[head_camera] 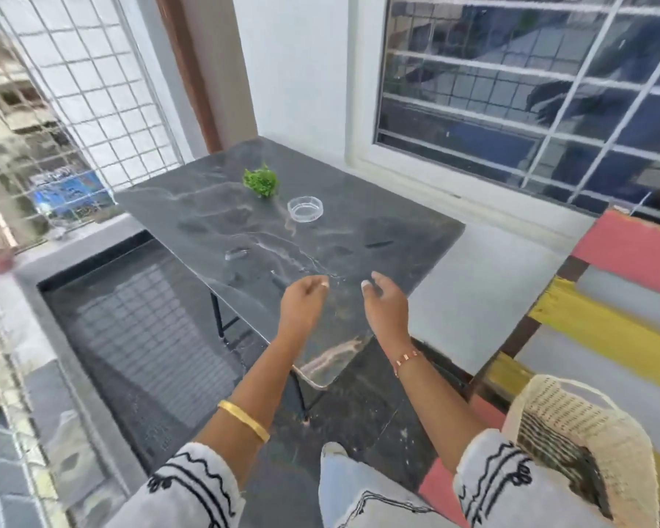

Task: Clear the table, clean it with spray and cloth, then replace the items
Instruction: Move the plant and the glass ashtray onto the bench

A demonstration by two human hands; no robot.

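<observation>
A dark marble-look table (214,207) stands on thin black legs against a white wall. On its far part sit a small green plant (262,181) and, just right of it, a clear glass dish (305,209). My left hand (302,302) and my right hand (383,302) hover side by side over the table's near end, both empty with fingers loosely curled and apart. No spray bottle or cloth shows in the view.
A wire mesh grille (92,89) closes the balcony on the left above a grey ledge (92,238). A barred window (530,89) is behind the table. A striped pink, yellow and grey bench (618,299) stands at the right, with a woven bag (580,443) on it.
</observation>
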